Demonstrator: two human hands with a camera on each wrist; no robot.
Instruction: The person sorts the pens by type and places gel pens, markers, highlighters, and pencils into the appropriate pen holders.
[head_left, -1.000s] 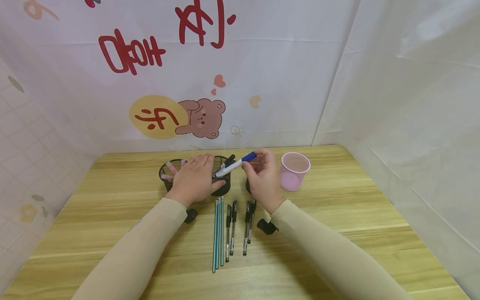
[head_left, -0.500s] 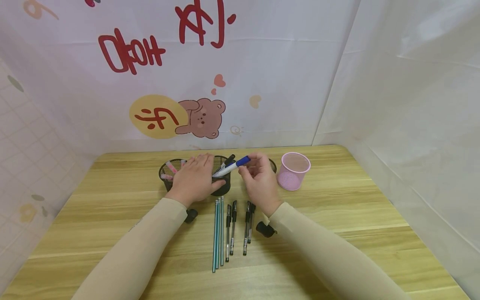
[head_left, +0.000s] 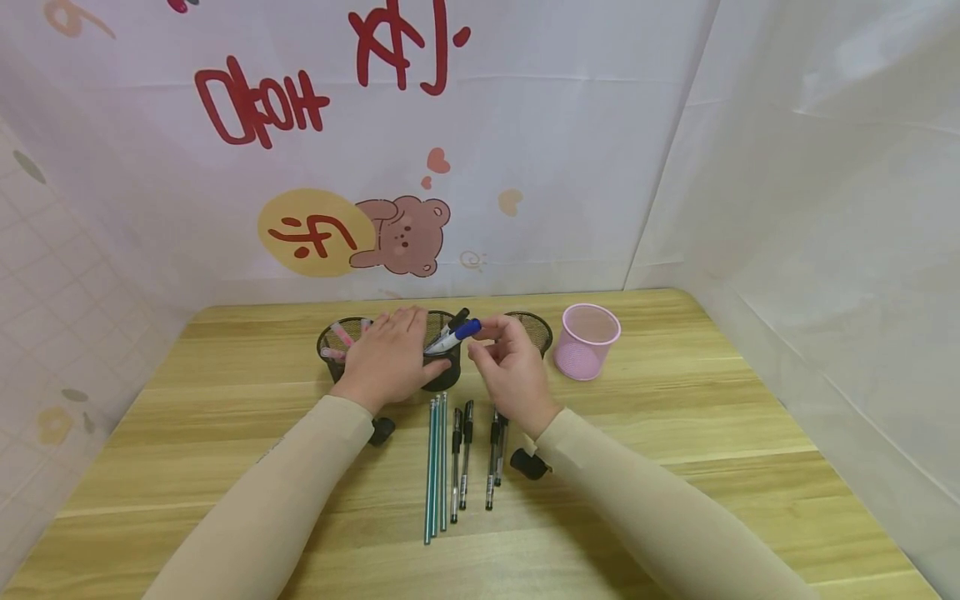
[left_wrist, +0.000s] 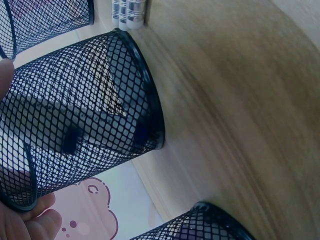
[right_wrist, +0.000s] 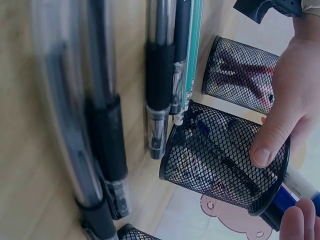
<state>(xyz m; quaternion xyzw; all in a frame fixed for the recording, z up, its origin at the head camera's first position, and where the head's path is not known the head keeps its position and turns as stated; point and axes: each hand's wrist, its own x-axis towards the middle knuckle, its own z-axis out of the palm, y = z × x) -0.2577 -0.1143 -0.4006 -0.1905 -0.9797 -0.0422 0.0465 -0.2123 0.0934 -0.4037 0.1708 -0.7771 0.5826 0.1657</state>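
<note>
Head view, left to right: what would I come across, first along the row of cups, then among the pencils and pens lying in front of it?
Cups: black mesh cup with pink items → black mesh cup with markers → partly hidden black mesh cup → pink mesh cup.
In front: teal pencils → black pens.

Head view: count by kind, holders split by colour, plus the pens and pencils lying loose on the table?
Black mesh holders: 3
Pink holder: 1
Loose teal pencils: 3
Loose black-and-clear pens: 4
Total: 11
</note>
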